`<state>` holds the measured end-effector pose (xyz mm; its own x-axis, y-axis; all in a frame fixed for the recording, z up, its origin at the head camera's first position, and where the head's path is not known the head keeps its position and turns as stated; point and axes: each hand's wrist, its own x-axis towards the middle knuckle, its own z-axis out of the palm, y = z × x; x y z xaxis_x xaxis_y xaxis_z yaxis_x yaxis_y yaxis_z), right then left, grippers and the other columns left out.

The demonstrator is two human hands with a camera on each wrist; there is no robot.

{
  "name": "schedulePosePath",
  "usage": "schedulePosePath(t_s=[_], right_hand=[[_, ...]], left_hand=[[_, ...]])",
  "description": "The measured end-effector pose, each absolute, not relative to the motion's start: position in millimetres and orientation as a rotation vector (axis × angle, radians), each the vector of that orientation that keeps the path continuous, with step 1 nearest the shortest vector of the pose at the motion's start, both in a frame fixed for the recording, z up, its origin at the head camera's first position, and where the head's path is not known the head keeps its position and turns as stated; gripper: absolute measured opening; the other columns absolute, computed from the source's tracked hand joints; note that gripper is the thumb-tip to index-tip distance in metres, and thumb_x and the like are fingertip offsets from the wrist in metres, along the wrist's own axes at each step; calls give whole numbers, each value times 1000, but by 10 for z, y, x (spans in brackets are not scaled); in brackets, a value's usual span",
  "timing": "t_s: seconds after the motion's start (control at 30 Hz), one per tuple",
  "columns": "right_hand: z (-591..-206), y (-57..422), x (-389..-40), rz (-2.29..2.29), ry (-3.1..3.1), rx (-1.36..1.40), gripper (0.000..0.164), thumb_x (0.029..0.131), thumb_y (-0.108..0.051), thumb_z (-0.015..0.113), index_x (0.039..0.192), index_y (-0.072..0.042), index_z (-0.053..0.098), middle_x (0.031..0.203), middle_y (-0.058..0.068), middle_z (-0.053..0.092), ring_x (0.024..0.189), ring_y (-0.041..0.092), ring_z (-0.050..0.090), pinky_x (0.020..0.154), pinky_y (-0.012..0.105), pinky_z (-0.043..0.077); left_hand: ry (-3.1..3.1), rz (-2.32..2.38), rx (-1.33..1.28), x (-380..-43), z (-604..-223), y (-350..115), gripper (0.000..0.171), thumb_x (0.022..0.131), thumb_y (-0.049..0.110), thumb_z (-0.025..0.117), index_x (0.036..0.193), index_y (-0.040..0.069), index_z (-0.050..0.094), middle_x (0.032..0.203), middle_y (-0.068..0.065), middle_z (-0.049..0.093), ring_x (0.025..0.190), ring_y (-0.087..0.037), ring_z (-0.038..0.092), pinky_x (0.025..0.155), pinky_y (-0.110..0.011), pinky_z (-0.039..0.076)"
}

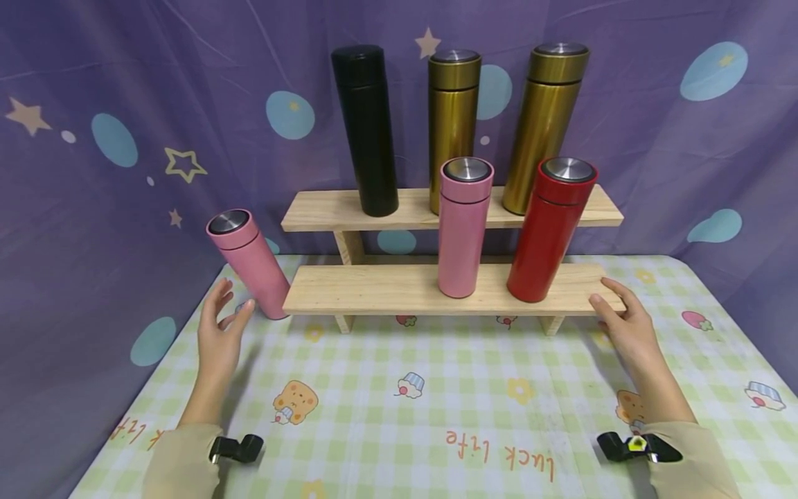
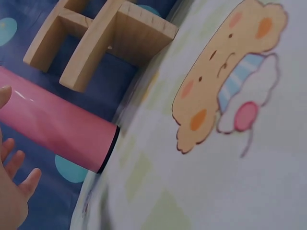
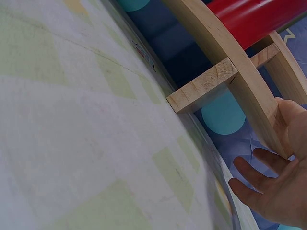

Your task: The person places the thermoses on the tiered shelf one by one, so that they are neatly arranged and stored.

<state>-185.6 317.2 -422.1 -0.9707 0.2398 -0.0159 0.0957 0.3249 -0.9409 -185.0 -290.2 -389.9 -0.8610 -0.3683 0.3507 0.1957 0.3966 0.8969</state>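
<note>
A pink thermos bottle (image 1: 258, 270) with a silver-topped lid stands on the tablecloth at the left end of the two-tier wooden shelf. My left hand (image 1: 221, 336) is just in front of it, thumb and fingers spread, not closed round it. In the left wrist view, the bottle's lower part (image 2: 67, 124) shows beside the fingers. My right hand (image 1: 630, 329) is at the right end of the lower board (image 1: 374, 287), its thumb and a fingertip touching the wood. In the right wrist view, other fingers (image 3: 252, 175) extend loosely below the board.
On the lower board stand another pink bottle (image 1: 461, 239) and a red bottle (image 1: 548, 239). The upper board (image 1: 408, 215) holds a black bottle (image 1: 368, 138) and two gold bottles, one central (image 1: 451, 118) and one right (image 1: 545, 132). A purple curtain (image 1: 206, 62) hangs behind the checked tablecloth (image 1: 374, 430).
</note>
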Motion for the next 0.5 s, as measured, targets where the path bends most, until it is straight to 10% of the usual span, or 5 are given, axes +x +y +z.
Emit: schedulePosePath(t_s=[0.5], right_hand=[[-4219,3162,-1856,1731,-2444,-309,68,97,-49,56,156,-26,31,131,13,41,92,0,50,76,11,48]], left_hand=[[-2108,-1555,164,-2160,-4020,-2957,71,95,20,67,155,15,30,152,-7,39,138,-22,36,108,-46,33]])
